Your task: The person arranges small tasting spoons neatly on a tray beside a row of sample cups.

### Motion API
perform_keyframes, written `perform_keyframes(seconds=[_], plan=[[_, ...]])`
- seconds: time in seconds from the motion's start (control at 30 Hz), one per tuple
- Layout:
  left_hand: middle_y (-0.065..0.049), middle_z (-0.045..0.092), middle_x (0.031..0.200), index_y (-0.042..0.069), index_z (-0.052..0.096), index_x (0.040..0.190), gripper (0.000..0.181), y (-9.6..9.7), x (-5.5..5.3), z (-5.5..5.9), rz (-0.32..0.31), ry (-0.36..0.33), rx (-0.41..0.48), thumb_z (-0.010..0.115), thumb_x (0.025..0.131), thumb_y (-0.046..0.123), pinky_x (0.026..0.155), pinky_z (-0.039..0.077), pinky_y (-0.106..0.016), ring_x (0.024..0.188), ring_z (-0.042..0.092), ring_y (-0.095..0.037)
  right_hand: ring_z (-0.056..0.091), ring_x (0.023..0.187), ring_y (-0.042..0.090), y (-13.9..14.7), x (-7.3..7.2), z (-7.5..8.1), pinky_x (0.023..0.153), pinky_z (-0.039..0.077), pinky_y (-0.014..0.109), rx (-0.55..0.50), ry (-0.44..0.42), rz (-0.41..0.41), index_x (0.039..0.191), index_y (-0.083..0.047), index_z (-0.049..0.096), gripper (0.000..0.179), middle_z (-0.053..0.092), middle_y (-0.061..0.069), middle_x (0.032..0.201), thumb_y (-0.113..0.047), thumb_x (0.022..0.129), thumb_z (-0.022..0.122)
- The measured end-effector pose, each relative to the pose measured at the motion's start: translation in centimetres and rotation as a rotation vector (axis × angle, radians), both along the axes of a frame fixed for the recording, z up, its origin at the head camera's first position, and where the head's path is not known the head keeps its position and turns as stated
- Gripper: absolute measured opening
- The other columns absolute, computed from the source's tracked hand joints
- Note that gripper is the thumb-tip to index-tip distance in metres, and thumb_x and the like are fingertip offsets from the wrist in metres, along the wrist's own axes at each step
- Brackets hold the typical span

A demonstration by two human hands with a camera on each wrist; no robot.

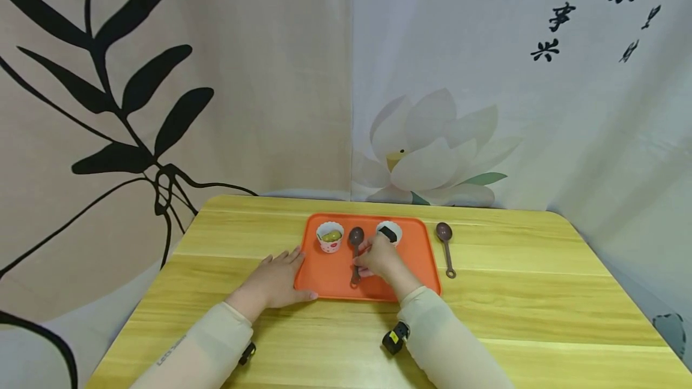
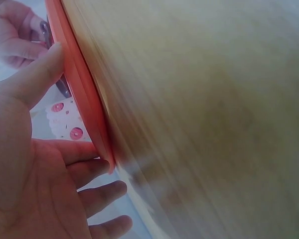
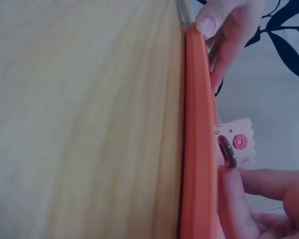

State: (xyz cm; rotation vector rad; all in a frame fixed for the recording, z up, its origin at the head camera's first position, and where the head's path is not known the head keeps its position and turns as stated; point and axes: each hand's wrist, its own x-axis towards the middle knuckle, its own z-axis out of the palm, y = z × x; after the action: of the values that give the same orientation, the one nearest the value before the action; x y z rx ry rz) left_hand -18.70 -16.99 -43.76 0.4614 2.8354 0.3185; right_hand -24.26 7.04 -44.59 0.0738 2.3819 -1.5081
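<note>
An orange tray [image 1: 330, 275] lies on the table. My left hand [image 1: 278, 281] rests at its left front corner, fingers spread, with the thumb along the front edge; the left wrist view shows this palm [image 2: 35, 189] against the rim. With my right hand [image 1: 382, 259] I pinch the handle of a brown spoon [image 1: 356, 236], which lies upright down the tray's middle, bowl toward the back. In the right wrist view the spoon's ring end [image 3: 227, 152] shows by the fingers. A patterned paper cup [image 1: 329, 247] with yellow-green pieces stands on the tray's left.
Behind my right hand, a second white paper cup [image 1: 397, 230] holds something black and white, partly hidden. Another brown spoon [image 1: 444, 233] lies on the wooden table [image 1: 519, 293], right of the tray. A printed curtain [image 1: 281, 77] hangs behind the table's far edge.
</note>
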Motion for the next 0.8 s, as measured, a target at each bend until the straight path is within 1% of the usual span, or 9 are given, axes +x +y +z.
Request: perform_keyframes(seconds=[0.23,0.4,0.5,0.67,0.8], plan=[[-0.018,0.029,0.161,-0.001,0.035,0.154,0.100,0.00,-0.18,-0.33,0.000,-0.002,-0.014,0.068,0.085,0.064,0.117,0.021,-0.059,0.146,0.029,-0.043,0.069,0.060,0.020,-0.03,-0.06,-0.49,0.058,0.061,0.034,-0.005,-0.015,0.004,0.104,0.004,0.059,0.023,0.062,0.016,0.084,0.006,0.086,0.073],[-0.018,0.030,0.161,-0.002,0.036,0.153,0.100,-0.03,-0.14,-0.24,0.000,-0.003,0.003,0.069,0.085,0.064,0.117,0.022,-0.060,0.145,0.029,-0.044,0.070,0.062,0.020,-0.14,-0.02,-0.59,0.058,0.061,0.034,-0.016,-0.011,0.014,0.105,0.005,0.059,0.024,0.063,0.016,0.084,0.008,0.086,0.073],[-0.018,0.029,0.161,-0.001,0.035,0.154,0.101,-0.01,-0.17,-0.27,0.001,-0.004,-0.002,0.068,0.085,0.064,0.117,0.022,-0.060,0.145,0.029,-0.044,0.070,0.062,0.020,-0.15,0.05,-0.55,0.058,0.061,0.034,-0.017,-0.011,0.017,0.106,0.005,0.059,0.025,0.064,0.016,0.084,0.008,0.085,0.073],[-0.017,0.029,0.162,0.000,0.034,0.154,0.100,0.01,-0.24,-0.30,0.003,0.001,-0.016,0.067,0.085,0.065,0.117,0.022,-0.059,0.146,0.028,-0.043,0.071,0.065,0.023,-0.12,0.10,-0.52,0.059,0.061,0.035,-0.028,-0.034,0.012,0.107,0.005,0.058,0.025,0.063,0.018,0.087,0.008,0.086,0.072],[-0.018,0.029,0.161,-0.001,0.035,0.154,0.100,0.04,-0.17,-0.29,0.004,0.002,-0.007,0.068,0.085,0.064,0.117,0.022,-0.060,0.146,0.029,-0.043,0.071,0.065,0.023,-0.12,0.05,-0.63,0.060,0.061,0.035,-0.034,-0.043,0.008,0.105,0.005,0.056,0.025,0.063,0.018,0.086,0.008,0.087,0.072]])
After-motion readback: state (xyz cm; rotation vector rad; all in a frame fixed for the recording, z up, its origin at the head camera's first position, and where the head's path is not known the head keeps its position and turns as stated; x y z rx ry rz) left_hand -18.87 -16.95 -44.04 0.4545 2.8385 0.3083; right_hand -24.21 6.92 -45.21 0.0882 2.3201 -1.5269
